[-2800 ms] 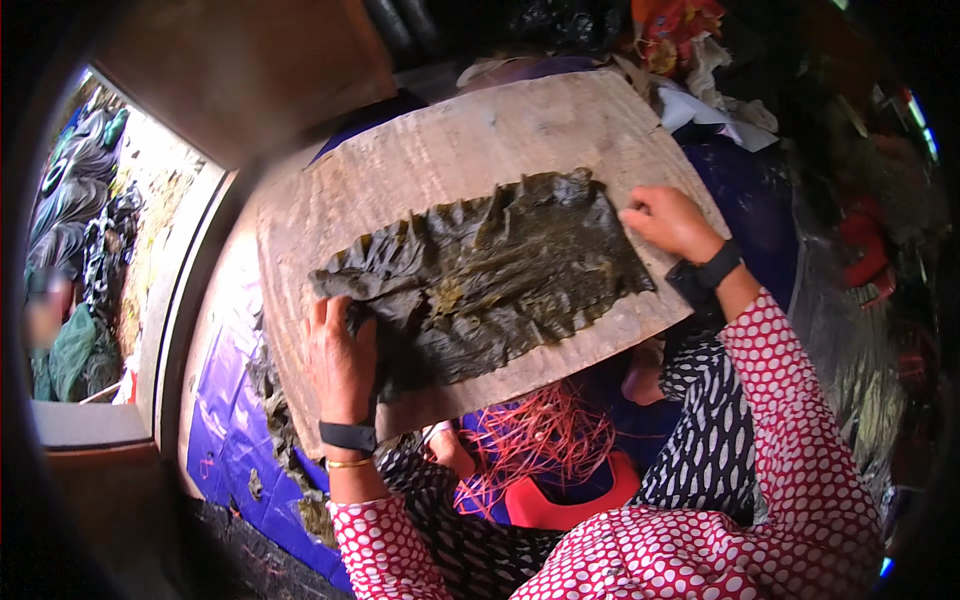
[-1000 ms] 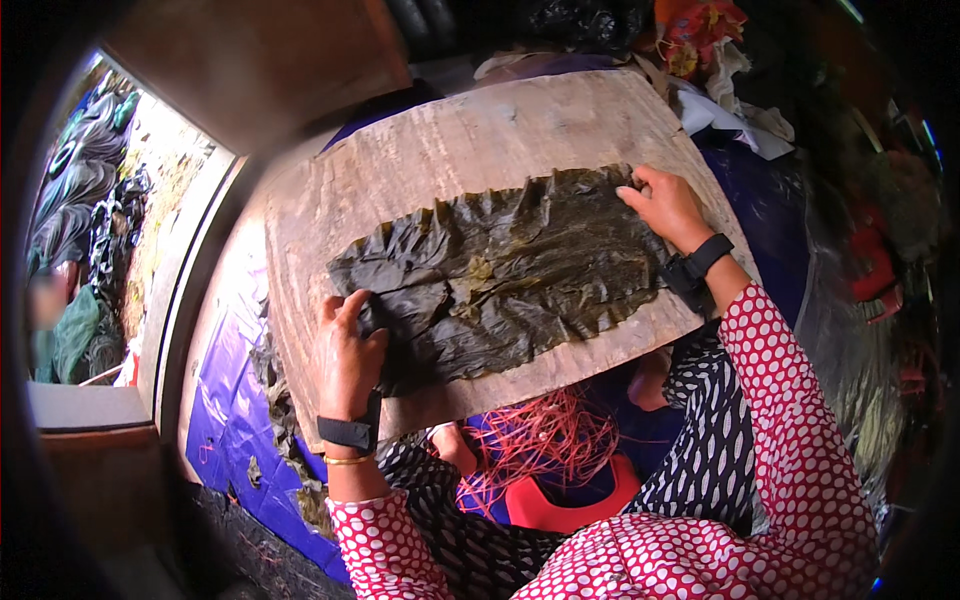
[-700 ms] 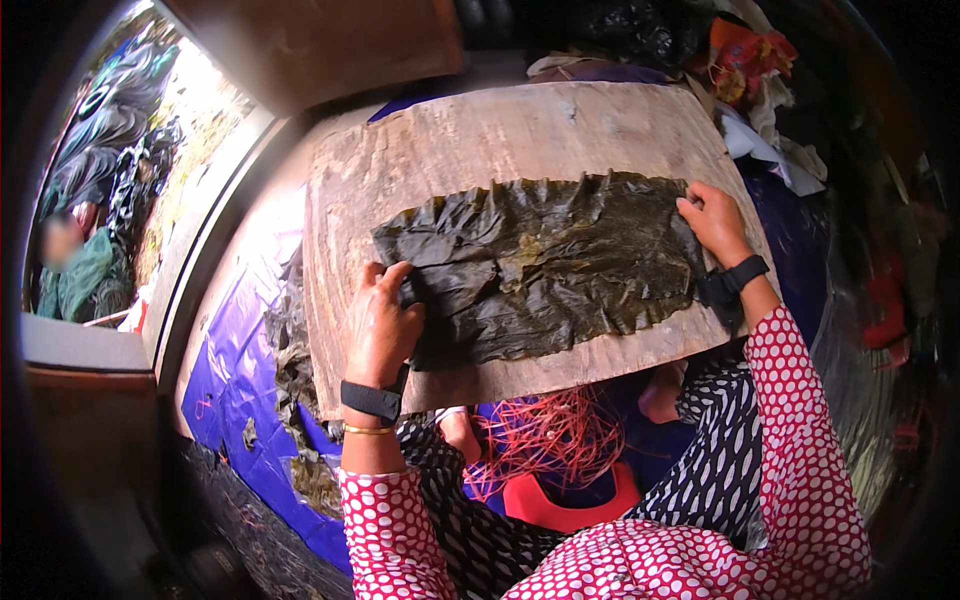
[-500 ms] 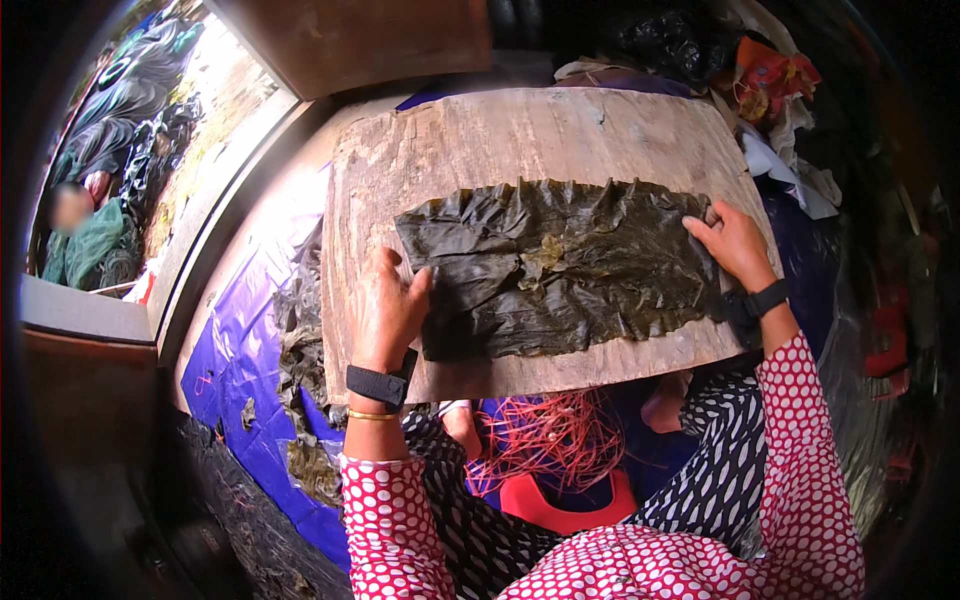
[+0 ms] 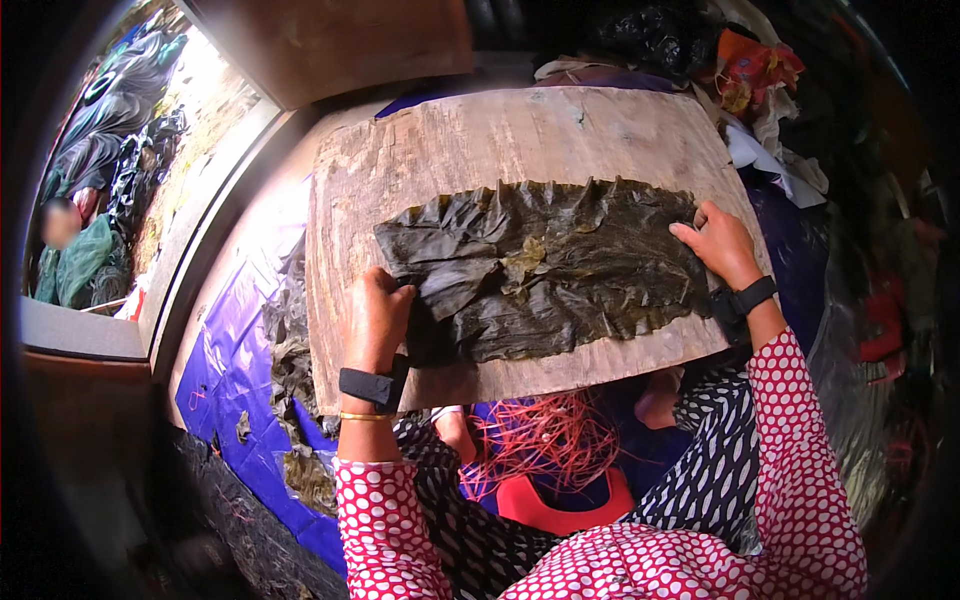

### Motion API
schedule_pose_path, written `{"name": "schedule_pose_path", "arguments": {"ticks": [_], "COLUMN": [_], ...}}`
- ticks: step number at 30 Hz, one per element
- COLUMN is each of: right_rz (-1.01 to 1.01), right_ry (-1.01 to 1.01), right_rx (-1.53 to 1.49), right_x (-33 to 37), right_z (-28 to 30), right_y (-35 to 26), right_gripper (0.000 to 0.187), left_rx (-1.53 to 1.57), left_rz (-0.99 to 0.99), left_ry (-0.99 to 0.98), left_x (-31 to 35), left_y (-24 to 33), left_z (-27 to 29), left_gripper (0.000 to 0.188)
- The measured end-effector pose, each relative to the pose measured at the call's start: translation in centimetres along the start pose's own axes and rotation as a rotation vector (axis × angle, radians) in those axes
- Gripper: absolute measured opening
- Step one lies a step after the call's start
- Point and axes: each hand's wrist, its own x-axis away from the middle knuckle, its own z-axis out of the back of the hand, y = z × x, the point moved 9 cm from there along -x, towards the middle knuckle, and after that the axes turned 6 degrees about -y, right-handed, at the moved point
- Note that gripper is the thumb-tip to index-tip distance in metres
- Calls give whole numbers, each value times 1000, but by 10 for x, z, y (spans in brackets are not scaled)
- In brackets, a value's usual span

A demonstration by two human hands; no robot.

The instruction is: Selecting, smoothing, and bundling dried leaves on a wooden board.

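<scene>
A wide, wrinkled, dark green-brown leafy sheet (image 5: 560, 290), like dried seaweed, lies across a worn wooden board (image 5: 470, 130). A yellowish patch of leaf shows near its middle. My left hand (image 5: 376, 318) is curled at the sheet's left edge, its thumb tip against the border; the other fingertips are mostly hidden. At the right edge my right hand (image 5: 726, 246) pinches the upper corner, thumb on top and fingers beneath or behind. Both wrists wear black straps, and the left one also a gold-coloured bangle.
Below the board lie a tangle of red strands (image 5: 545, 440) and a red curved plastic piece (image 5: 565, 510). Leaf scraps (image 5: 292, 370) rest on a blue plastic sheet (image 5: 225, 400) at left. A person (image 5: 62, 235) is beyond the doorway. Bags and cloth (image 5: 760, 75) pile at back right.
The whole view has shifted slightly, moving the board a little left. My left hand has slid down the sheet's left edge and its fingers have closed more; my right hand keeps its corner.
</scene>
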Motion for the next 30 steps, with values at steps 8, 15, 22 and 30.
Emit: {"name": "schedule_pose_path", "arguments": {"ticks": [8, 15, 22, 30], "right_rz": [173, 168, 162, 135], "right_ry": [-55, 76, 93, -14], "right_rx": [-217, -142, -39, -157], "right_x": [6, 9, 14, 7], "right_z": [-13, -14, -7, -16], "right_y": [0, 1, -10, -7], "right_gripper": [24, 16, 22, 26], "left_rx": [19, 45, -60, -222], "left_rz": [-46, 17, 30, -32], "left_ry": [23, -109, -74, 19], "left_x": [2, -4, -3, -2], "left_y": [-1, -29, -15, 5], "left_z": [8, 4, 14, 16], "left_gripper": [23, 13, 32, 32]}}
